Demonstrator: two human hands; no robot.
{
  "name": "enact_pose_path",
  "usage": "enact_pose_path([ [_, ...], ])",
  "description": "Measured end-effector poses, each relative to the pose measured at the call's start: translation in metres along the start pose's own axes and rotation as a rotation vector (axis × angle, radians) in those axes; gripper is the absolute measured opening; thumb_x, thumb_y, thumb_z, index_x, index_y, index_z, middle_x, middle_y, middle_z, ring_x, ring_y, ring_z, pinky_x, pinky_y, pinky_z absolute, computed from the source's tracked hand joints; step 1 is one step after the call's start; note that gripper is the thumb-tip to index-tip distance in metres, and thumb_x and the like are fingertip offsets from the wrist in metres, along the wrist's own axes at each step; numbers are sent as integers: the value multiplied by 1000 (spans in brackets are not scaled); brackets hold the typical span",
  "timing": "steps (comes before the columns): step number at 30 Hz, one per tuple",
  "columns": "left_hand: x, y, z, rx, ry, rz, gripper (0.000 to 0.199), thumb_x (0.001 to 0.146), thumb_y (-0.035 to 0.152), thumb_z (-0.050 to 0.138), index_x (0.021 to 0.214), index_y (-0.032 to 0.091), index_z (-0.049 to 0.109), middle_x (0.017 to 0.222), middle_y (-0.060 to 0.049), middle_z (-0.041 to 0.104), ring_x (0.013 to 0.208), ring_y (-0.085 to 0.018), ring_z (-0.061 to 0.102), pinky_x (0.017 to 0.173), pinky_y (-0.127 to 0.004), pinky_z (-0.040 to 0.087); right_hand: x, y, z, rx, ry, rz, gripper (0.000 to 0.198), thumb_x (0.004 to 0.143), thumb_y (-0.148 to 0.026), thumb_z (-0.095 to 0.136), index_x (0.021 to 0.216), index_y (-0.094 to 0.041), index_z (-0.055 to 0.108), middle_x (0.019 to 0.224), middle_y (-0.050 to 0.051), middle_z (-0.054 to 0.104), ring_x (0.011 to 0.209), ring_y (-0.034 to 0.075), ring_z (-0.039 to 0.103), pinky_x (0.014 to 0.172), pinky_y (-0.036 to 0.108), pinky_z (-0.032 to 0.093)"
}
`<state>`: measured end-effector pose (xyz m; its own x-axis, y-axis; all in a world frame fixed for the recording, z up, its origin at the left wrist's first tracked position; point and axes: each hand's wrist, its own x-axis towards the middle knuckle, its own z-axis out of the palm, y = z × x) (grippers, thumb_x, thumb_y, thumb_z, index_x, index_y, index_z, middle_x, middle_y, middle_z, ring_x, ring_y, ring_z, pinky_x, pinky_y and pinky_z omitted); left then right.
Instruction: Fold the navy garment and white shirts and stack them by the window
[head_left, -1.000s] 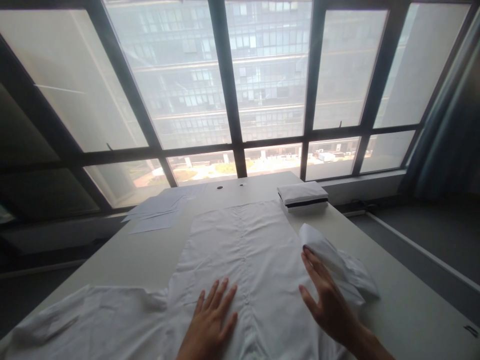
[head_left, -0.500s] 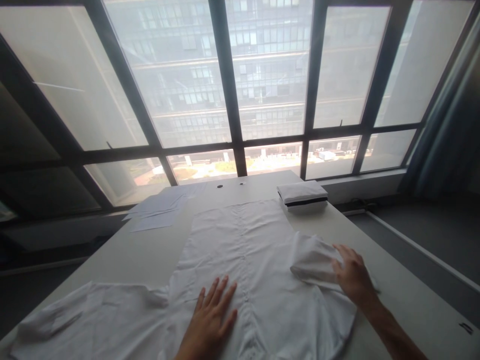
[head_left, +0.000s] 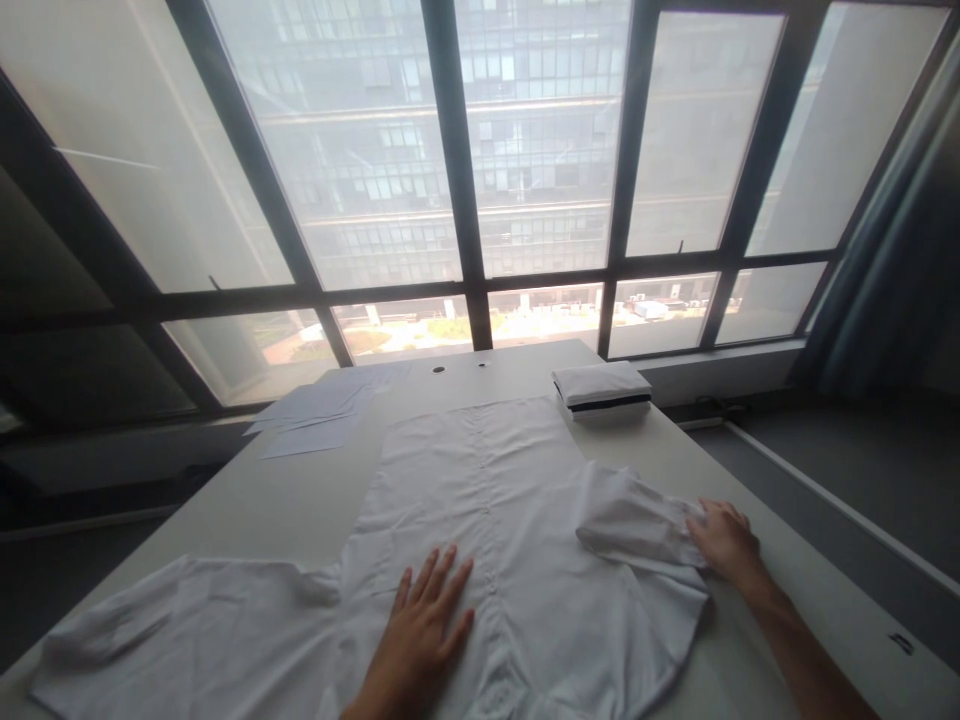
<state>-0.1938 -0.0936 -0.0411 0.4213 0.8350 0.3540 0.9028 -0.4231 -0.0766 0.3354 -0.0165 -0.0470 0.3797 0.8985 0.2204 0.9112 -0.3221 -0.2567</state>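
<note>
A white button-up shirt [head_left: 442,470] lies spread on the table, its button line running away from me and its hem toward the window. One sleeve [head_left: 187,630] stretches out to the left. The other sleeve [head_left: 637,520] is bent back across the right side, with creases near its end. My left hand [head_left: 431,625] rests flat on the shirt front just left of the buttons, fingers spread. At the end of the right sleeve, my right hand [head_left: 726,540] has its fingers closed on the fabric; the fingertips are partly hidden.
A folded stack of white cloth with a dark band [head_left: 602,388] sits beyond the shirt on the right. Several white paper sheets [head_left: 319,412] overlap at the far left of the white table [head_left: 285,515]. Large windows stand behind it, and a curtain [head_left: 862,300] hangs at right.
My right hand has moved right to the sleeve's end and closed on it, drawing the sleeve out a little. My left hand stays flat on the shirt.
</note>
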Motion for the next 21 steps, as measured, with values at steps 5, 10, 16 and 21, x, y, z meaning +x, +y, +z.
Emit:
enact_pose_path([
  [5, -1, 0, 2, -24, -12, -9, 53, 102, 44, 47, 154, 36, 44, 157, -7, 47, 146, -31, 41, 117, -55, 33, 4, 5, -4, 74, -25, -66, 34, 83, -33, 53, 103, -15, 74, 103, 18, 73, 102, 31, 67, 88, 38, 51],
  [10, 11, 6, -18, -181, -14, -87, 50, 100, 35, 49, 150, 31, 51, 156, -8, 48, 146, -31, 41, 115, -58, 38, 5, 4, -28, 277, 33, 16, 24, 75, -38, 54, 80, -20, 69, 84, 13, 74, 81, 29, 67, 73, 37, 50],
  [16, 53, 40, -72, -744, -118, -123, 46, 99, 39, 53, 144, 30, 57, 147, -5, 58, 137, -25, 54, 115, -44, 46, -18, -40, -82, 870, 39, 111, 50, 71, -51, 68, 105, -14, 69, 80, 10, 73, 73, 26, 67, 62, 33, 52],
  [21, 97, 88, -70, -1275, -262, -91, 53, 93, 52, 63, 141, 27, 59, 145, -10, 58, 134, -27, 55, 111, -46, 49, -56, -96, -100, 1373, -289, 54, 67, 77, -53, 76, 132, -17, 60, 108, 11, 74, 88, 26, 71, 73, 34, 57],
])
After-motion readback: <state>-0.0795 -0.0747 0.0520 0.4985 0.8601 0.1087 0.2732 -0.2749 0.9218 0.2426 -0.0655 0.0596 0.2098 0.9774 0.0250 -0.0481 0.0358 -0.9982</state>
